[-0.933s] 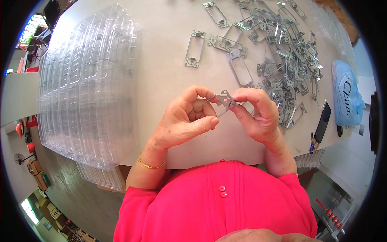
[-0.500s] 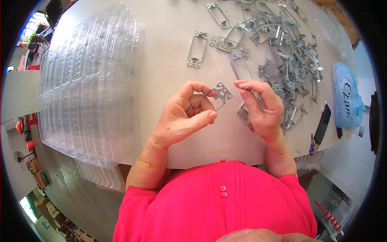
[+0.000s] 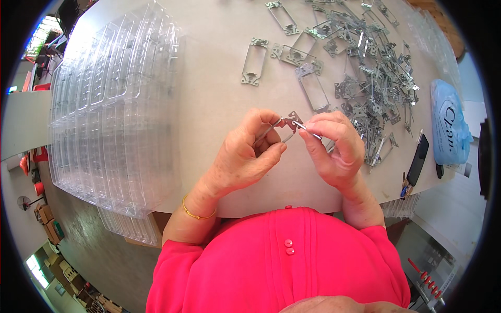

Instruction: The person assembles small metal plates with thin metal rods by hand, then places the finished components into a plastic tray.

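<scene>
My left hand point(image 3: 245, 154) and my right hand point(image 3: 334, 146) meet above the near part of the grey table point(image 3: 209, 104). Together they pinch a small metal bracket frame point(image 3: 288, 124), the left fingers on its left side, the right thumb and forefinger on its right end. Part of the frame is hidden behind my fingers. A gold bangle point(image 3: 197, 213) circles my left wrist.
A tangled pile of metal bracket frames point(image 3: 370, 78) lies at the right; single frames point(image 3: 254, 61) lie spread farther back. Stacks of clear plastic trays point(image 3: 109, 104) fill the left side. A blue plastic pouch point(image 3: 449, 125) and a dark phone point(image 3: 417, 159) sit near the right edge.
My hands have drawn back together on the bracket frame; the right hand moved left from the pile's edge to grip the frame's right end, and the frame turned edge-on.
</scene>
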Tool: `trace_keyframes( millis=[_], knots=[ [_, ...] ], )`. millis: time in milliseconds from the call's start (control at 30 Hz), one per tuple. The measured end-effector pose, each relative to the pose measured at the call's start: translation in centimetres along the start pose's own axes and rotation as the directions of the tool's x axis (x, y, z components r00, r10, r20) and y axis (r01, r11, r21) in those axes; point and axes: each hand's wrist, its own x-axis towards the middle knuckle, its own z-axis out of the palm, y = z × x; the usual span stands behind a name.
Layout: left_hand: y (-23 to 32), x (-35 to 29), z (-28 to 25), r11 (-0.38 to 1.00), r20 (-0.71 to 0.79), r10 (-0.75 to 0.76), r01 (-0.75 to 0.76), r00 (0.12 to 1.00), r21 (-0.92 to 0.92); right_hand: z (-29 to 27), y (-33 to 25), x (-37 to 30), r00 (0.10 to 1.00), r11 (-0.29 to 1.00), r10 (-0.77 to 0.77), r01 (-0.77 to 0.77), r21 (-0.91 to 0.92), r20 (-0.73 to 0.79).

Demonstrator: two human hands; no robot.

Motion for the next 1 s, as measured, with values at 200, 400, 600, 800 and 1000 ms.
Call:
trace_keyframes(
  millis=[200, 400, 600, 800, 1000],
  knots=[
    [-0.5, -0.2, 0.2, 0.991, -0.031, 0.048, -0.044, 0.998, 0.128, 0.1, -0.2, 0.2, 0.996, 0.99, -0.09, 0.092, -0.108, 0.02],
    [-0.5, -0.2, 0.3, 0.98, -0.02, 0.071, -0.066, 0.997, 0.19, 0.2, -0.1, -0.1, 0.993, 0.982, -0.109, 0.113, -0.15, 0.035],
    [-0.2, -0.1, 0.3, 0.983, -0.034, 0.062, -0.055, 0.998, 0.173, -0.5, 0.0, -0.8, 0.997, 0.995, 0.024, -0.017, 0.098, -0.073],
    [-0.3, -0.3, 0.1, 0.986, 0.057, 0.046, -0.055, 0.997, 0.158, -0.1, -0.1, -0.7, 0.954, 0.874, 0.278, -0.299, 0.382, 0.11],
    [1.2, -0.3, -0.5, 0.984, 0.118, -0.137, 0.149, 0.984, -0.097, -0.3, -0.3, -0.8, 0.917, 0.843, 0.344, -0.396, 0.363, 0.201]
  ],
)
